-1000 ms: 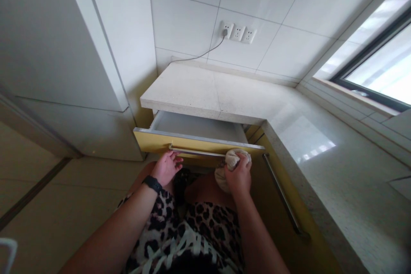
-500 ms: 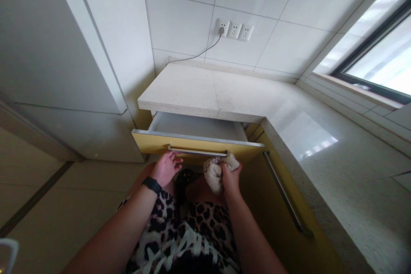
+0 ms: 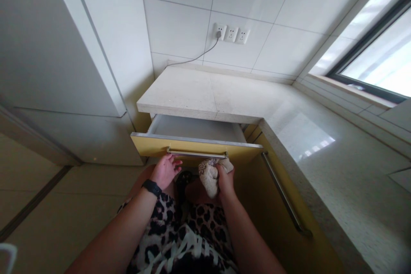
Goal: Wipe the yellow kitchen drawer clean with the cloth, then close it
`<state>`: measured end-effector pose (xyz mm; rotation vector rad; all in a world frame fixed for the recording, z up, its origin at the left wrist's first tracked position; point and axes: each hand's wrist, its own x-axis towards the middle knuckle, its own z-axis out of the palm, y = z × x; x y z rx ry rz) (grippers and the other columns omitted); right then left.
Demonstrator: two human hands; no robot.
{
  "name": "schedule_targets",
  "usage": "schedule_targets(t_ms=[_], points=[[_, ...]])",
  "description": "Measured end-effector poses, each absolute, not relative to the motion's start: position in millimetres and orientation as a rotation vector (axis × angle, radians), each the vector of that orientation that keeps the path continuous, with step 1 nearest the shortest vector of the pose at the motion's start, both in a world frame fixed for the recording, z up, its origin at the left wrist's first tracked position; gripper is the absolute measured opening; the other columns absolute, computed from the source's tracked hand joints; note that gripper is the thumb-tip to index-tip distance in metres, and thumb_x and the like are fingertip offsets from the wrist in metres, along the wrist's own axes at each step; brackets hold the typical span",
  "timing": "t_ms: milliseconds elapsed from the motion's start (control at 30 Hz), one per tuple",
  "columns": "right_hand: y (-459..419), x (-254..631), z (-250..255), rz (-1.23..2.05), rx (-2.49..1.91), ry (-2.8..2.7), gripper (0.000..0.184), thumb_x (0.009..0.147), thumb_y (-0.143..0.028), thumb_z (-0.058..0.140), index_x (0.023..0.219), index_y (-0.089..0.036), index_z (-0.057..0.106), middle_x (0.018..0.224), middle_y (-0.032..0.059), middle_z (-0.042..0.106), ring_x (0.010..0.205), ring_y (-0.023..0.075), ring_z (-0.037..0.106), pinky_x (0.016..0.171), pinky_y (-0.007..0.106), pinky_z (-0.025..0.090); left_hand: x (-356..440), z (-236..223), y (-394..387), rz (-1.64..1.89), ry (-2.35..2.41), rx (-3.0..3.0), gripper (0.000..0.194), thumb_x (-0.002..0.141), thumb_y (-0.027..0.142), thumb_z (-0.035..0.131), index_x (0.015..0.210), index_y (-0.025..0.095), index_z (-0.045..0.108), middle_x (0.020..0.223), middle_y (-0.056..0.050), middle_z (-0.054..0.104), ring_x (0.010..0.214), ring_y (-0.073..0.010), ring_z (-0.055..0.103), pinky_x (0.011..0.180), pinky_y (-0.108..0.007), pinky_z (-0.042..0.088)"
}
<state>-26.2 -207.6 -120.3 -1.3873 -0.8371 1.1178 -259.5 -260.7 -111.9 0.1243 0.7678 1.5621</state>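
A yellow drawer (image 3: 150,144) stands pulled out under the pale stone counter (image 3: 199,94); its inside looks white and bare. My left hand (image 3: 165,170) hangs just below the drawer's metal handle (image 3: 195,154), fingers loosely curled and apart, a black band on the wrist. My right hand (image 3: 224,179) is closed round a bunched beige cloth (image 3: 208,173), pressed against the drawer front just under the handle's right end.
A yellow cupboard door with a long bar handle (image 3: 284,197) runs along the right. A tall white appliance (image 3: 61,64) stands at the left. Wall sockets (image 3: 230,33) with a plugged cable sit above the counter. A window (image 3: 379,60) is at right. Tiled floor at left.
My right hand has slid the cloth leftward along the drawer front, from the right corner to under the handle's right end. The left hand has barely moved.
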Motion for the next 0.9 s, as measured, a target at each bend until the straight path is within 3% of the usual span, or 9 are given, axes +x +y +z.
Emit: schedule_targets(t_ms=[500,733,900], points=[[-221.5,-67.5,-128.5,1.480,-1.234,-0.848,0.053,0.061,-0.036,0.078,0.108,-0.019,0.061,0.093,0.0024,0.074,0.084,0.0239,0.070,0.074,0.034,0.056,-261.8,-116.4,-264.5,1.541,0.777,0.144,0.020,0.089,0.028,0.057,0.106,0.019,0.063,0.102,-0.004,0.068,0.079,-0.0182,0.065,0.066,-0.034,0.053],[-204.6,-17.6,-121.2,1.379,-1.281,-0.754,0.046,0.060,-0.041,0.075,0.099,-0.018,0.067,0.082,0.0020,0.074,0.075,0.0240,0.070,0.066,0.033,0.056,-260.1,-112.5,-264.2,1.553,0.758,0.107,0.009,0.090,0.025,0.056,0.097,0.020,0.058,0.097,-0.002,0.065,0.080,-0.0193,0.065,0.066,-0.034,0.051],[-189.9,14.3,-105.7,1.210,-1.336,-0.716,0.044,0.059,-0.038,0.074,0.096,-0.016,0.066,0.078,0.0036,0.071,0.069,0.0233,0.068,0.062,0.034,0.054,-260.3,-112.1,-264.7,1.547,0.766,0.129,0.012,0.090,0.027,0.056,0.100,0.021,0.058,0.100,-0.002,0.064,0.079,-0.0187,0.064,0.066,-0.034,0.051]])
